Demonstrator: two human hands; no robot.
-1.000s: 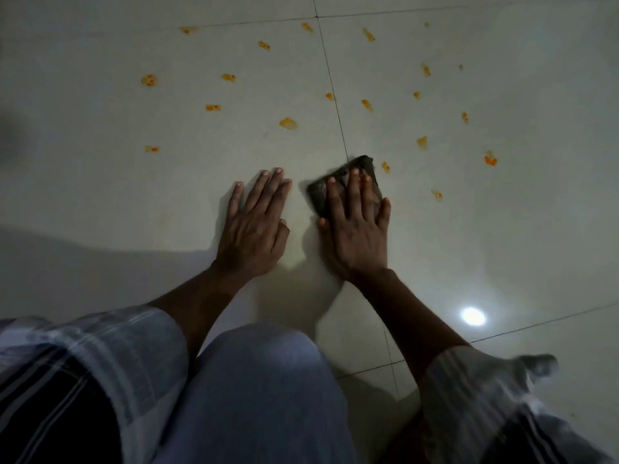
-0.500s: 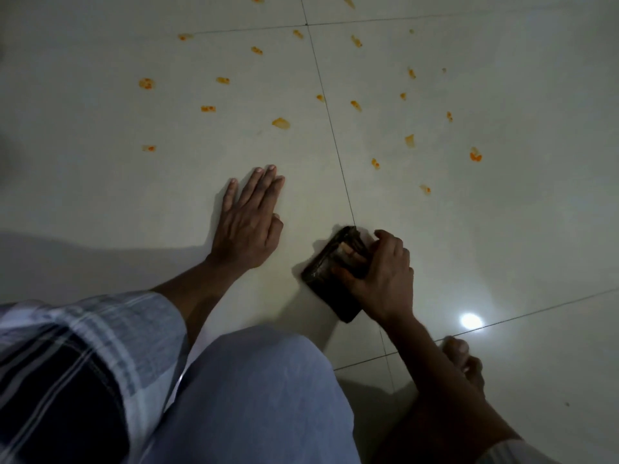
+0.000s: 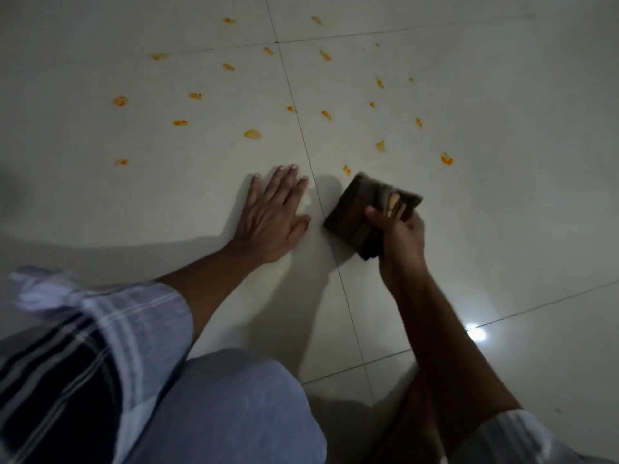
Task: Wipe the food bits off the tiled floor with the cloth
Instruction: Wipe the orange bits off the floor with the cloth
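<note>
The folded dark cloth (image 3: 363, 217) is gripped in the right hand (image 3: 400, 239), fingers curled around its near edge, thumb on top. The cloth is tilted up, with its lower corner at or near the tiled floor (image 3: 502, 212); contact cannot be confirmed. Compared with half a second earlier, the cloth and right hand are seen farther from the body and to the right of the grout line (image 3: 303, 139); a second ago the cloth was pressed flat under the open palm. A pale orange scrap (image 3: 392, 199) is seen on the cloth's upper face.

The left hand (image 3: 273, 214) is laid flat on the floor, fingers spread and extended, nothing held; its placement left of the grout line is unchanged. Orange food bits (image 3: 252, 134) are scattered across the tiles beyond both hands, the nearest one (image 3: 346, 169) just beyond the cloth's far corner. A striped sleeve (image 3: 100, 329) is visible at lower left.
</note>
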